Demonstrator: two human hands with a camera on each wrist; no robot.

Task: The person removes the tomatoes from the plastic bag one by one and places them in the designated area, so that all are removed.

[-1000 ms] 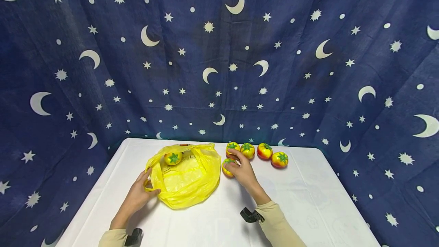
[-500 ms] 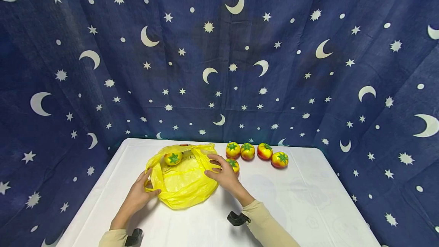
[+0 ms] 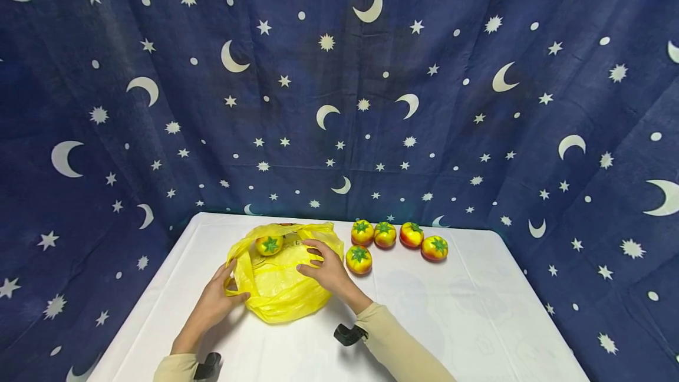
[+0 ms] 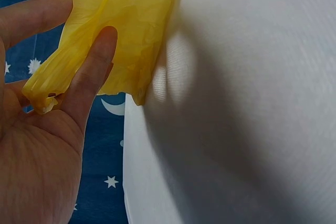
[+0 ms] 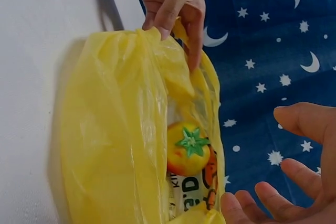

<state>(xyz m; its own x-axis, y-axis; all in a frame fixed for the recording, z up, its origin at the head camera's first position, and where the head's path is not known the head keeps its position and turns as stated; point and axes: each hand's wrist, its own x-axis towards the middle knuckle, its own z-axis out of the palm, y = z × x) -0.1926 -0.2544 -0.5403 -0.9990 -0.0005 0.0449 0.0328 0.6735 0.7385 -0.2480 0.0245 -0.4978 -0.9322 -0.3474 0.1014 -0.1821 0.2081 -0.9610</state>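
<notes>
A yellow plastic bag (image 3: 292, 305) lies with its mouth spread wide on the table. At its left rim my left hand (image 3: 212, 299) holds the plastic between thumb and fingers; the left wrist view shows the gathered bag edge (image 4: 126, 51) there. Inside sits one yellow-and-red toy fruit (image 3: 269, 245) with a green star-shaped leaf top. Over the bag's right side hovers my right hand (image 3: 328, 270), fingers spread and slightly bent, holding nothing. In the right wrist view its fingertips come close to the rim; whether they touch it I cannot tell.
Just right of the bag lies a similar toy fruit (image 3: 359, 260). Behind it stand several more, among them a toy fruit (image 3: 362, 233) at the left and a toy fruit (image 3: 435, 248) at the right. A white cloth covers the table (image 3: 456, 323); a dark blue curtain (image 3: 339, 75) hangs behind.
My right hand has come away from the nearest toy fruit beside the bag and moved left over the bag's mouth. That fruit stays on the table. My left hand keeps its hold on the rim.
</notes>
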